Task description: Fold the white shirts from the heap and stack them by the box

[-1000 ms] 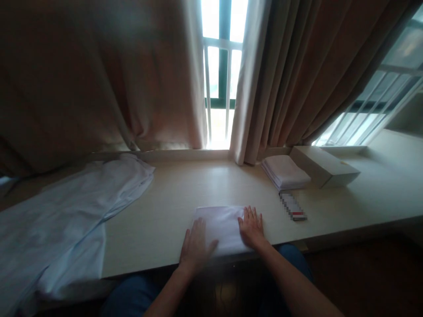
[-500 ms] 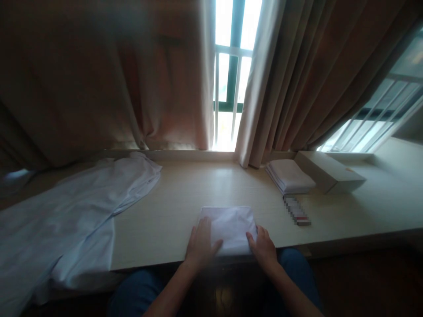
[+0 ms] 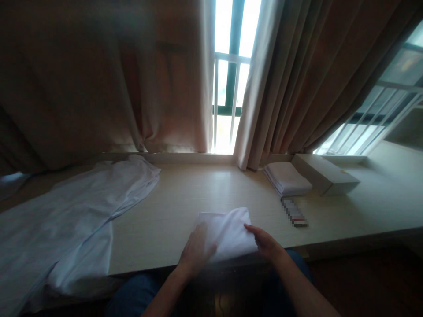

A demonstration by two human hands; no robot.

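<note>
A folded white cloth lies at the front edge of the table, its right side lifted a little and a diagonal crease running across its top. My left hand rests on the cloth's left part with its fingers stretched out, slightly blurred. At the opposite side, my right hand pinches the cloth's right edge, thumb on top and the other fingers mostly hidden beneath.
A large white cloth or garment spreads loosely over the left of the table. On the right are a folded white stack, a pale box and a small blurred-out item. Curtains hang behind.
My right hand has taken hold of the cloth's right edge and raised it slightly, creasing the top. My left hand has shifted a little left and down.
</note>
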